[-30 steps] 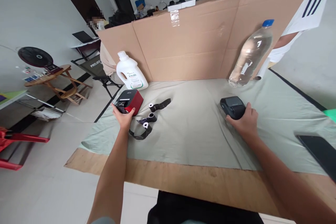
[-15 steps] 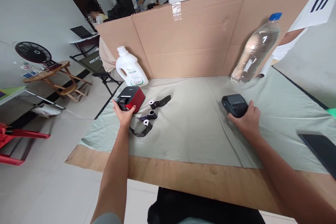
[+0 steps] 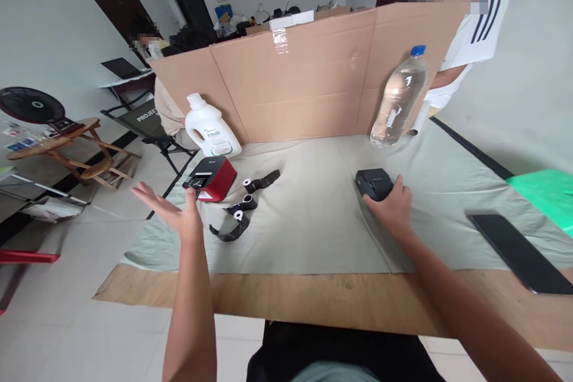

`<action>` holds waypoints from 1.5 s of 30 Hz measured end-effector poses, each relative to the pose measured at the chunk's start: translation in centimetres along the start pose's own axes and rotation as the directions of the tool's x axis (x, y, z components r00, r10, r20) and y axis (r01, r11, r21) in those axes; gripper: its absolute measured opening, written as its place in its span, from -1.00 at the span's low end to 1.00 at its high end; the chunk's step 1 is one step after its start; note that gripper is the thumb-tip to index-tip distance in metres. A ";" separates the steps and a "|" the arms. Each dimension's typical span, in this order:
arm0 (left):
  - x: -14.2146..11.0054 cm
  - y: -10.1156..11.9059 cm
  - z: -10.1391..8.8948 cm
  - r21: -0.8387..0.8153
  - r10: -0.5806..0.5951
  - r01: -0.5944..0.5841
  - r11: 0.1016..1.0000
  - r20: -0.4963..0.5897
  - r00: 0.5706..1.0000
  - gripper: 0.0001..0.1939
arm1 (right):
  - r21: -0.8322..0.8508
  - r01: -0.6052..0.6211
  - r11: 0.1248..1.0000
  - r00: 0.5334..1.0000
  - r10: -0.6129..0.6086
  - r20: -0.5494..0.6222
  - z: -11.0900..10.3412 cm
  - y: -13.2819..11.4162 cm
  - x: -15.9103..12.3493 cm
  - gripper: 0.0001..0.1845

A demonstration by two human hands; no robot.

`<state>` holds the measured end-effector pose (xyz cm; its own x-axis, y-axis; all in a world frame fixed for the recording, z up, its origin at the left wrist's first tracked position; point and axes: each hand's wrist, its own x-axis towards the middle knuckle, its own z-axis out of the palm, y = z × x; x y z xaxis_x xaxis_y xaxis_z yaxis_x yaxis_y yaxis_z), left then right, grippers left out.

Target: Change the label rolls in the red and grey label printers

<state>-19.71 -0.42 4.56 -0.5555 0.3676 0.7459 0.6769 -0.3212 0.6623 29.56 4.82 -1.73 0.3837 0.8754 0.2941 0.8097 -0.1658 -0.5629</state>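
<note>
My left hand (image 3: 174, 212) is raised with its fingers stretched out and holds nothing. It is just in front of a red and black label printer (image 3: 221, 184), whose front shows a dark strip and a white label. Beside that printer, on the cloth, lie several small rolls of black tape or labels: an upper roll (image 3: 264, 181), a middle roll (image 3: 245, 203) and a lower roll (image 3: 231, 228) with a curled tail. On the right, my right hand (image 3: 394, 206) grips a small black box-shaped device (image 3: 375, 184), seemingly a portable printer, resting on the cloth.
A cardboard panel (image 3: 295, 95) stands along the back. Before it are a white jug (image 3: 212, 128) and a clear bottle (image 3: 398, 104) with a blue cap. A black tablet or phone (image 3: 519, 250) and a green sheet (image 3: 544, 194) lie right. People sit or stand behind the panel.
My left hand has let go of the red and black printer and drawn back to the left, fingers spread. My right hand still grips the black device. The camera view has shifted.
</note>
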 end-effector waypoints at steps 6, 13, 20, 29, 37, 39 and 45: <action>-10.7 9.8 9.9 -0.164 -0.006 0.109 0.980 0.530 0.848 -0.69 | 0.084 -0.014 0.996 1.000 0.016 -0.021 0.5 -1.5 -2.0 0.24; -19.4 12.1 18.4 -0.043 -0.034 0.219 0.975 0.941 0.337 -0.30 | 0.117 0.117 0.986 0.992 -0.121 0.028 1.8 -4.2 -5.5 0.16; -19.2 10.0 15.5 -0.087 -0.020 0.281 0.956 0.933 0.359 -0.38 | 0.178 0.167 0.970 0.977 -0.187 0.103 2.9 -5.0 -8.0 0.15; -18.9 10.0 14.5 -0.011 -0.090 0.310 0.951 0.947 0.310 -0.41 | 0.203 0.220 0.954 0.956 -0.252 0.148 3.1 -4.2 -9.1 0.16; -19.6 10.6 13.9 0.025 -0.054 0.095 0.995 0.945 0.323 -0.31 | 0.755 -0.002 0.656 0.935 -0.267 0.234 2.1 -0.5 -4.3 -0.16; -19.6 10.7 13.9 0.038 -0.050 0.046 0.998 0.948 0.314 -0.29 | 0.803 -0.049 0.594 0.917 -0.291 0.272 2.3 -0.5 -4.2 -0.15; -19.4 11.4 13.9 0.102 -0.085 -0.045 0.994 0.954 0.289 -0.25 | 0.820 -0.093 0.565 0.883 -0.334 0.331 3.3 -1.1 -6.1 -0.11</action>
<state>5.50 0.93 -3.31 0.2426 0.9657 0.0924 0.7470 -0.2467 0.6174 24.88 1.21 -5.49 -0.0788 0.9781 0.1924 0.0573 0.1972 -0.9787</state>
